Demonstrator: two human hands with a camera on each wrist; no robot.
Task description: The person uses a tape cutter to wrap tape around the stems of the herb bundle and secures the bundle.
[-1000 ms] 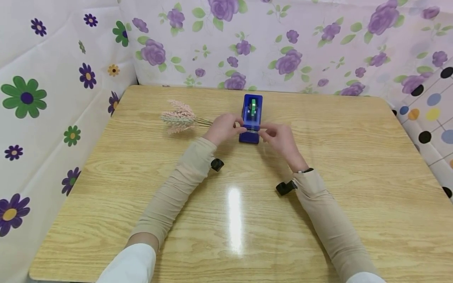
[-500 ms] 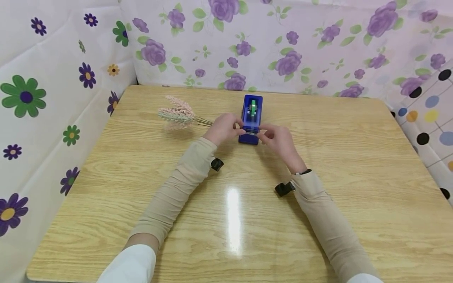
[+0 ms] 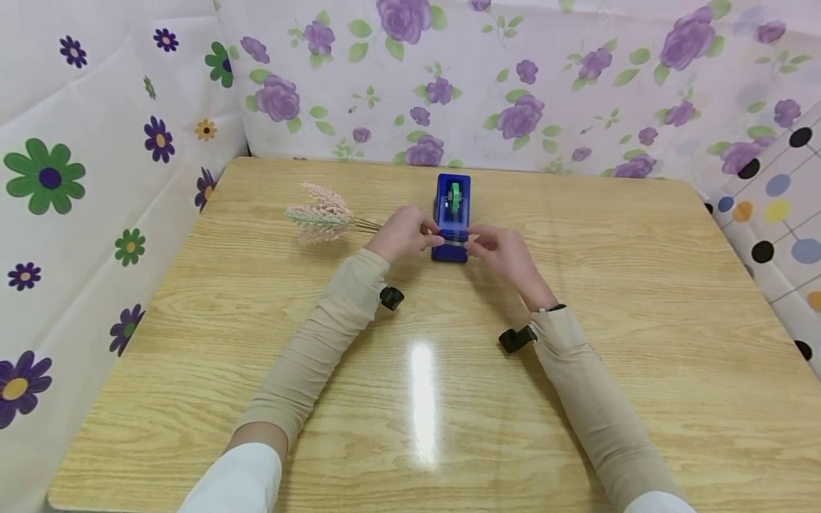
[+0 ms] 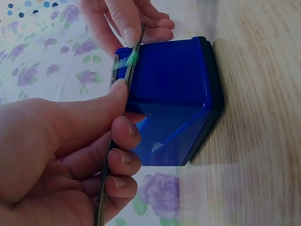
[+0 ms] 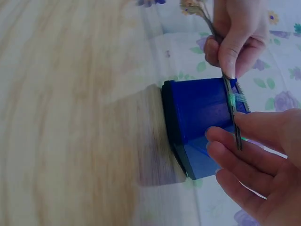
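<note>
An artificial flower bunch (image 3: 321,215) with pale pink and greenish heads lies across my left hand (image 3: 404,234), which grips its thin dark stems (image 4: 104,188) with curled fingers. My right hand (image 3: 505,253) pinches the stems near their cut ends, thumb on one side and fingers on the other. Between the two hands the stems cross in front of a blue tape dispenser (image 3: 451,254). A short strip of clear greenish tape (image 5: 239,98) runs from the stems to the dispenser's serrated cutter (image 4: 113,70). The green tape roll (image 3: 455,196) sits in the dispenser's far part.
The dispenser stands on a wood-grain table (image 3: 462,399) toward its back edge. A floral cloth (image 3: 359,78) hangs behind, with patterned cloth at both sides. Black wrist cameras (image 3: 517,339) stick out from both forearms.
Both hands stay at the dispenser's front with the stems between them. The flower heads have swayed slightly, and the stems have shifted a little toward the person.
</note>
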